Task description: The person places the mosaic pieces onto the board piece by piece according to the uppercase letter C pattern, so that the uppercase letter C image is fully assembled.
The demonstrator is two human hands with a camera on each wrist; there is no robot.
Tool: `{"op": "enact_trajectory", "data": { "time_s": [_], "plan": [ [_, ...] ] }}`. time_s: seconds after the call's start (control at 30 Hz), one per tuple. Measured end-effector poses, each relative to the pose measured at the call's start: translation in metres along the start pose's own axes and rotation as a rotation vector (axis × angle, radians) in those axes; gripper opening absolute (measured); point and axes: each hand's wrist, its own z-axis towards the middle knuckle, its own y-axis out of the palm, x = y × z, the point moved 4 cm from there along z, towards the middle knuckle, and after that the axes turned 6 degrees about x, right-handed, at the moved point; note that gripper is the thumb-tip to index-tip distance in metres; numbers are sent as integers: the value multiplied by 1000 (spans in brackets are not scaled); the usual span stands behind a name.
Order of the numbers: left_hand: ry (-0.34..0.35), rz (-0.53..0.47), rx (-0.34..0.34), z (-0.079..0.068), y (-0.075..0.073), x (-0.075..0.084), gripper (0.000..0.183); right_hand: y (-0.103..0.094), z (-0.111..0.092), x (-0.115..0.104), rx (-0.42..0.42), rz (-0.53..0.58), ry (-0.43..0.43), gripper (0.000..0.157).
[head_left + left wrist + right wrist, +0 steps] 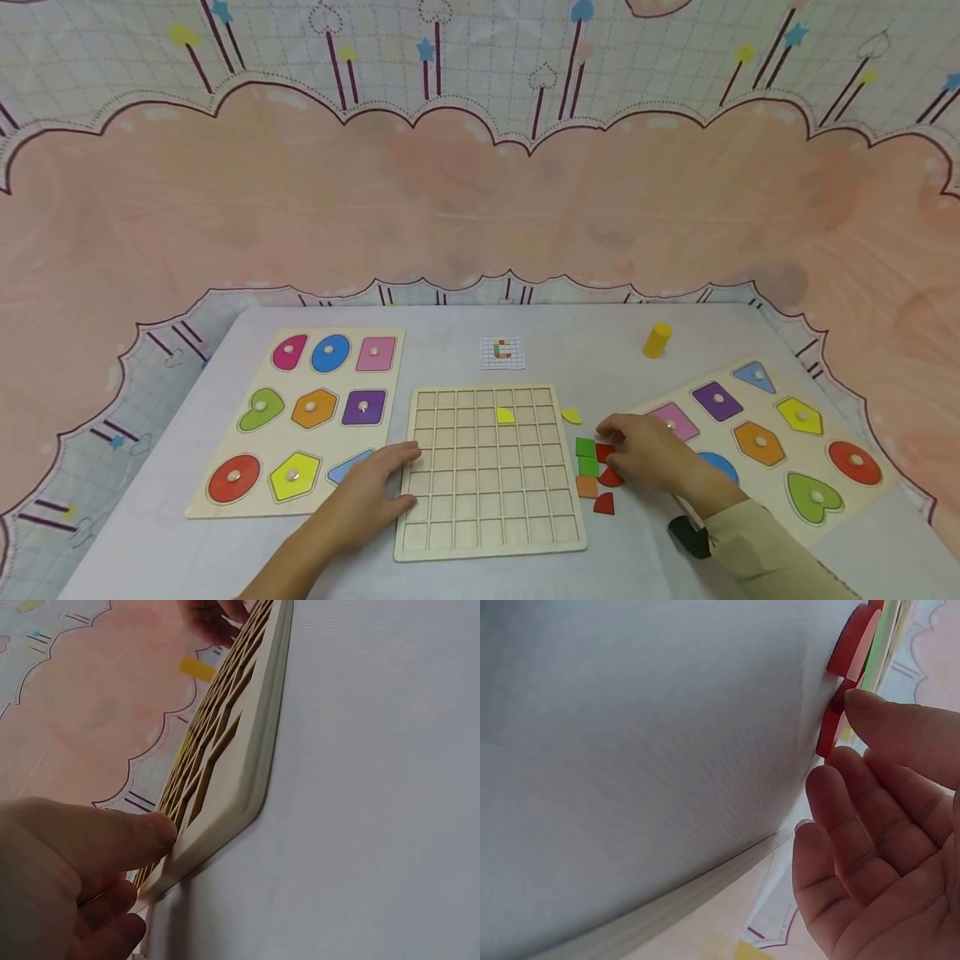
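My left hand (367, 492) rests at the left edge of a wooden grid board (480, 483). In the left wrist view its thumb (154, 834) touches the board's rim, with the other fingers loosely bent beside it. One yellow quarter-round piece (506, 415) lies in a cell of the board's upper part. Over the small pieces right of the board is my right hand (648, 454), fingers relaxed and apart. Its thumb tip is right at a red piece (832, 724) in the right wrist view. Under and beside the fingers lie a red square (603, 452) and red quarter-rounds (604, 504).
Green squares (585, 447), an orange square (587, 487) and a yellow quarter-round (572, 416) lie right of the grid. Knobbed shape puzzles flank it, one left (300, 450), one right (765, 483). Behind are a pattern card (502, 353) and a yellow cylinder (657, 341).
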Motion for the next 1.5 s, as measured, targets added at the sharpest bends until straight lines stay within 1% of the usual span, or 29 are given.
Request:
{"op": "enact_trajectory", "data": {
  "time_s": [0.2,0.33,0.43,0.6,0.77,0.93,1.17,1.23,1.5],
  "plan": [
    [20,-56,-5,-2,6,-2,49,0,0,0,4,-7,8,29],
    [16,-74,-13,-2,9,-2,47,1,1,1,2,-2,10,28],
    [17,-64,-13,-1,10,-1,46,1,0,2,2,-2,18,28],
    [19,-54,-13,1,12,1,45,0,-1,-1,2,-16,-6,26],
    [14,-65,-16,2,13,2,45,-2,-2,-3,7,-26,-22,24],
    [16,-68,-10,4,14,1,44,-1,-1,-2,9,-35,-20,24],
    [60,-58,4,1,12,0,43,0,-1,-2,7,-25,-15,27],
    [62,-48,11,-1,11,-1,43,0,-1,-2,7,-25,-15,27],
    [23,-18,44,-1,8,-3,44,1,0,-2,-3,-28,-8,27]
  ]
}}
